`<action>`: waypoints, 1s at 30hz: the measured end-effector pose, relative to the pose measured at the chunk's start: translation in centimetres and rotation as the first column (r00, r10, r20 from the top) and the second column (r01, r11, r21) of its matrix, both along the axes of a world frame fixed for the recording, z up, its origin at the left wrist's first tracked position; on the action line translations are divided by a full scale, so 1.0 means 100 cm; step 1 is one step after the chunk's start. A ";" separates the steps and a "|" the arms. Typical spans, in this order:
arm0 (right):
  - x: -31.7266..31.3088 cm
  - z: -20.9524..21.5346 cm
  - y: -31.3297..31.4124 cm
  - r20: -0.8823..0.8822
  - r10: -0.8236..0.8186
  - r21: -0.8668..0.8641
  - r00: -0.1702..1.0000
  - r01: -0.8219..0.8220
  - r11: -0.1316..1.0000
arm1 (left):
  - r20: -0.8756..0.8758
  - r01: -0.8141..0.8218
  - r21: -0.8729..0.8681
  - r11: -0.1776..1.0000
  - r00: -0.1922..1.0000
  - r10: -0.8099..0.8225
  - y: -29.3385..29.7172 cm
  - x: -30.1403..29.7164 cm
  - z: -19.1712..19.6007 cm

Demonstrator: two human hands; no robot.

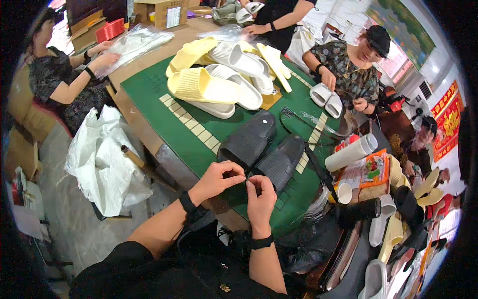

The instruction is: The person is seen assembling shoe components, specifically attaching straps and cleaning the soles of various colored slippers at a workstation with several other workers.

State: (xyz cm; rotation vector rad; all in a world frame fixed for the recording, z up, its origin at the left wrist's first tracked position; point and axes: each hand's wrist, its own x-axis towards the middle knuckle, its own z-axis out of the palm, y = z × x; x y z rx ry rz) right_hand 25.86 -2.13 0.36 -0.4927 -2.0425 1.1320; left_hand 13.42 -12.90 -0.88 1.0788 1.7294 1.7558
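Here both hands, left hand (217, 180) and right hand (260, 197), pinch beside black slippers (261, 147) pointing away.

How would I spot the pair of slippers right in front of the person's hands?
Find the green mat covering the table. At its near edge, just beyond the left hand and right hand, lie two black ribbed rubber slippers side by side. They are the only black ones on it; the heap behind is yellow and white.

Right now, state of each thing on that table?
Left hand: pinched shut on something small, too small to tell.
Right hand: pinching the same spot.
Black slippers: pair, side by side, lying on the green mat.
Yellow and white slippers: piled loose.
White roll: lying on its side.
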 end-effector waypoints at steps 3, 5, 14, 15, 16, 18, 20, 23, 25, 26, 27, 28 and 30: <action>0.002 -0.001 0.002 -0.014 0.008 0.034 1.000 -0.008 0.999 | -0.063 -0.025 -0.013 1.000 0.998 0.024 0.004 0.000 -0.004; 0.001 -0.004 0.000 -0.030 0.026 0.032 0.999 -0.025 0.999 | -0.053 -0.028 0.035 0.999 0.998 0.030 0.002 0.000 -0.006; 0.000 -0.001 -0.002 -0.060 0.003 0.040 0.998 -0.001 0.999 | 0.111 -0.050 0.017 0.999 0.993 0.048 -0.001 0.004 0.006; 0.000 -0.003 -0.001 -0.070 0.009 0.045 0.998 -0.006 0.999 | 0.073 -0.055 0.030 0.998 0.996 0.052 0.001 0.004 0.005; 0.000 -0.004 -0.001 -0.079 0.021 0.046 0.997 -0.018 0.999 | 0.036 -0.065 0.041 0.997 0.997 0.063 0.000 0.003 0.005; -0.001 -0.005 -0.001 -0.061 0.021 0.029 0.998 -0.019 0.999 | 0.029 -0.053 0.057 0.997 0.998 0.052 0.001 0.002 0.004; -0.002 -0.006 -0.001 -0.063 0.041 0.041 0.997 -0.038 0.998 | 0.133 -0.041 0.088 0.995 0.991 0.029 0.001 0.000 -0.001; -0.001 -0.002 -0.002 -0.067 0.047 0.041 0.997 -0.044 0.998 | 0.138 -0.057 0.095 0.994 0.989 0.043 0.001 0.000 0.000; -0.001 -0.003 -0.002 -0.067 0.046 0.034 0.997 -0.044 0.998 | 0.160 -0.065 0.108 0.992 0.986 0.047 0.002 -0.001 -0.002; -0.001 -0.004 -0.002 -0.064 0.045 0.030 0.997 -0.043 0.999 | 0.184 -0.074 0.123 0.990 0.982 0.050 0.002 -0.001 -0.002; -0.001 -0.003 -0.001 -0.066 0.042 0.029 0.997 -0.040 0.999 | 0.183 -0.070 0.121 0.990 0.982 0.047 0.002 0.000 -0.001; 0.000 -0.003 -0.001 -0.059 0.037 0.025 0.998 -0.035 0.999 | 0.205 -0.087 0.108 0.990 0.977 0.063 0.001 0.001 0.002; 0.002 -0.002 -0.001 -0.053 0.025 0.022 0.998 -0.023 0.999 | 0.225 -0.095 0.095 0.991 0.972 0.072 0.002 0.002 0.002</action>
